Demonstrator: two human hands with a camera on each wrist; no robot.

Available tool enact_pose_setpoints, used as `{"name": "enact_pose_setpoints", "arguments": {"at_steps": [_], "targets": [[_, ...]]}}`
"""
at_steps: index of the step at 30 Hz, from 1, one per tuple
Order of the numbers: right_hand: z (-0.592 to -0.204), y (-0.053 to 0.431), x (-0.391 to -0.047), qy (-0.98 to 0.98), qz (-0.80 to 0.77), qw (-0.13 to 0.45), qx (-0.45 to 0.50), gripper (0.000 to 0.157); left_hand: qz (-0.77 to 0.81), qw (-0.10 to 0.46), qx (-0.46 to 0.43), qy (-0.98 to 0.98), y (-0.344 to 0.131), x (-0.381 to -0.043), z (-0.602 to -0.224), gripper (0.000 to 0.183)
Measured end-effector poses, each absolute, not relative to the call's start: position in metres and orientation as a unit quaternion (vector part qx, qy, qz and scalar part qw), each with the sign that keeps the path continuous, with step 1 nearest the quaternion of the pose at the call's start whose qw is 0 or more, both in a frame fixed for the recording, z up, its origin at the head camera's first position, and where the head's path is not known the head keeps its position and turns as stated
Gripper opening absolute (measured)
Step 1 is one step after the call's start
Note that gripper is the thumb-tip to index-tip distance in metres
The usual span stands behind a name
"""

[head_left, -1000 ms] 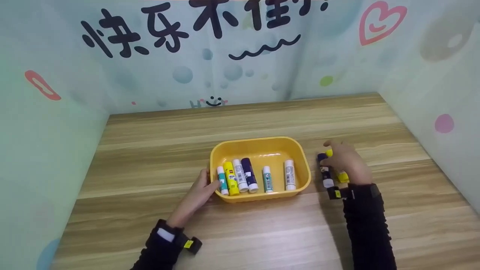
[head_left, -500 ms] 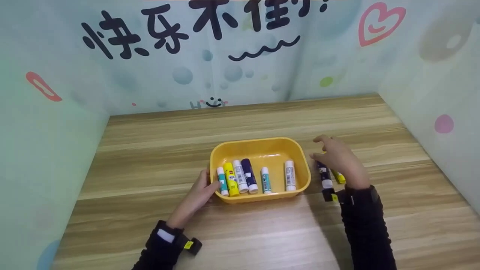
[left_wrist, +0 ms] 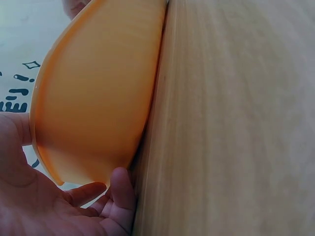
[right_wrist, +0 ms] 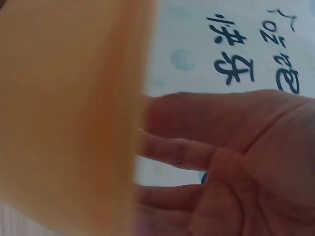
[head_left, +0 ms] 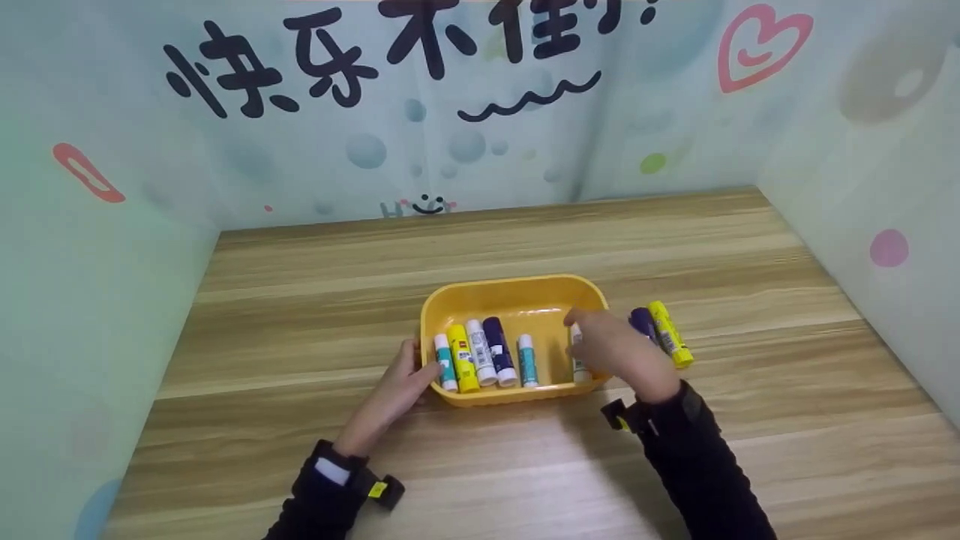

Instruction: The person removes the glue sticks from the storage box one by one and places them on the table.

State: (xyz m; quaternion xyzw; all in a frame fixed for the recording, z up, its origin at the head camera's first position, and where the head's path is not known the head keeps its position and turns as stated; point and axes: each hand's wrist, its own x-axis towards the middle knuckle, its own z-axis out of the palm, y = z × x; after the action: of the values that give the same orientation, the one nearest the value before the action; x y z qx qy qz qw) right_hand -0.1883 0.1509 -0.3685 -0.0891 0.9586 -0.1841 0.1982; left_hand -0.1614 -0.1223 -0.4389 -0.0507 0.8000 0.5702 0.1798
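Note:
A yellow plastic basket (head_left: 517,283) stands mid-table with several glue sticks lying in it. My left hand (head_left: 397,386) grips its left end, thumb over the rim and fingers against the outside wall. At the basket's right end, my right hand (head_left: 626,352) reaches over the rim to a white glue stick (head_left: 579,369), partly covering it; in the right wrist view its fingertips are hidden behind the wall. Left of that lie a small teal glue stick (head_left: 528,364), a dark purple one (head_left: 499,352), a white one (head_left: 481,356), a yellow one (head_left: 463,360) and another teal one (head_left: 445,364).
Right of the basket, a dark purple glue stick (head_left: 643,322) and a yellow glue stick (head_left: 670,334) lie side by side on the wooden table (head_left: 315,300). Printed cloth walls (head_left: 480,165) close off the table's back and sides.
My right hand has moved left from the two glue sticks on the table to the white one in the basket. The small teal stick has rolled slightly left. My left hand stays put.

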Motion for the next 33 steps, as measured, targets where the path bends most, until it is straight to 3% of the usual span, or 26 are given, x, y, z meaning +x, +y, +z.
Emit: {"name": "enact_pose_setpoints", "arguments": {"at_steps": [8, 15, 27, 33], "targets": [[-0.393, 0.137, -0.191, 0.970, -0.113, 0.184, -0.115, 0.024, 0.564, 0.175, -0.051, 0.806, -0.122, -0.161, -0.439, 0.057], [-0.402, 0.136, -0.196, 0.972, -0.112, 0.180, -0.104, 0.023, 0.569, 0.183, -0.056, 0.800, -0.121, -0.161, -0.439, 0.059], [-0.382, 0.148, -0.197, 0.966, -0.158, 0.180, -0.094, 0.047, 0.567, 0.186, -0.061, 0.800, -0.121, -0.162, -0.440, 0.062], [-0.363, 0.166, -0.194, 0.960, -0.221, 0.128, -0.118, 0.064, 0.559, 0.186, -0.063, 0.806, -0.122, -0.162, -0.439, 0.060]]}}
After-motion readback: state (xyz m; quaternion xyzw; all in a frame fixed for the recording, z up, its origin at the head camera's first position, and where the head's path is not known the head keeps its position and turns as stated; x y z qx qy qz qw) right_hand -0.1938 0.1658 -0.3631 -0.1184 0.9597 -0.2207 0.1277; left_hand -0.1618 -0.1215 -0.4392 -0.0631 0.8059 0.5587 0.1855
